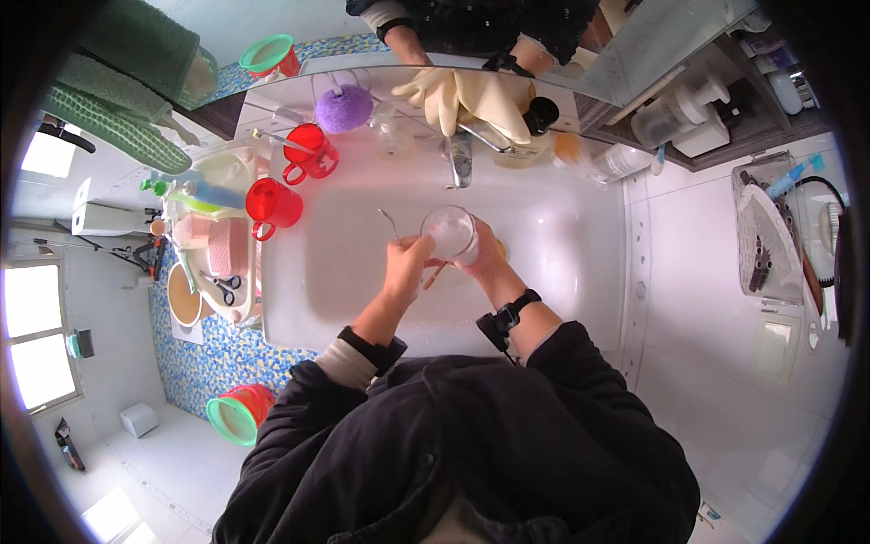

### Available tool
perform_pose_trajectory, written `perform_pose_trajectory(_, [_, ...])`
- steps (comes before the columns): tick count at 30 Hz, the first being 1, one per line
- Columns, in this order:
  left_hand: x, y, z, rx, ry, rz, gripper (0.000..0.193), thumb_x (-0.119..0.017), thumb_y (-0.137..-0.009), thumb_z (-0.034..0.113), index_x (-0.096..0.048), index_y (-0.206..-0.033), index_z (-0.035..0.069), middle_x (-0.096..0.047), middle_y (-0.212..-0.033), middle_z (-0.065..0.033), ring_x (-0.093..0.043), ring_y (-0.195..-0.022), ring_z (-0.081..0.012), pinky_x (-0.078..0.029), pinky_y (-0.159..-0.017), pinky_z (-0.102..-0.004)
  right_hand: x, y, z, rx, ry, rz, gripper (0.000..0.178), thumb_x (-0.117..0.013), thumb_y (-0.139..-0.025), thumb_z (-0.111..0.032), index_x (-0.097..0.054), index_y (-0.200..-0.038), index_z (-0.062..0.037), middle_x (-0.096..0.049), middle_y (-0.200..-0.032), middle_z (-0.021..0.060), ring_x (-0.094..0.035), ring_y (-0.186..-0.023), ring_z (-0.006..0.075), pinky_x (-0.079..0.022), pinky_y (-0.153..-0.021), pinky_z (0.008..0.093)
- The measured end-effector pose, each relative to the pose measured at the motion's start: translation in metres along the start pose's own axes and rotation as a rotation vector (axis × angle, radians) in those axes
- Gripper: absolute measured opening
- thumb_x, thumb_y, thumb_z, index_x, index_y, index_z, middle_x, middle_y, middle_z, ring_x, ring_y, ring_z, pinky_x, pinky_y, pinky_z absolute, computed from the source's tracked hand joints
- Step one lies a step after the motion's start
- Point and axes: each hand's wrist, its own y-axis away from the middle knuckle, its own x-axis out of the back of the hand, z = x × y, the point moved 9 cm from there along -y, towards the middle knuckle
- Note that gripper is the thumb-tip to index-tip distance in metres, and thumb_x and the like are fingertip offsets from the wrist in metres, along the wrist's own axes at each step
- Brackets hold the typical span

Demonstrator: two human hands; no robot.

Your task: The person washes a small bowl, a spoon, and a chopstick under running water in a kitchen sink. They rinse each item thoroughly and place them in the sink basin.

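While the right hand (488,257) grasps the clear cup (449,232) over the sink (340,263), the left hand (408,265) holds a metal handle (390,222); probably slippery and fragile, this cup is best held around its wall.

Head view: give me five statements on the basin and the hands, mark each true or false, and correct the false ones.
1. The right hand holds a clear cup. True.
2. The purple puff lies inside the white basin. False: the purple puff is behind it.
3. Two red mugs are at the basin's left side. True.
4. The left hand touches a red mug. False: it is at the cup, with a thin metal handle jutting from its fingers.
5. Cream gloves are by the faucet. True.
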Motion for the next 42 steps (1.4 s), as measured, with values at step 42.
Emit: perform_pose_trajectory(42, [0.031, -0.028, 0.009, 0.193, 0.083, 0.2, 0.033, -0.051, -0.088, 0.035, -0.047, -0.063, 0.014, -0.038, -0.051, 0.0014, -0.033, -0.042, -0.0121, -0.021, -0.039, -0.0301, -0.061, 0.0, -0.008, -0.203, 0.284, -0.177, 0.034, -0.053, -0.098, -0.034, -0.065, -0.106, -0.0029, -0.067, -0.102, 0.0094, -0.066, -0.091, 0.0229, -0.057, -0.08, 0.0415])
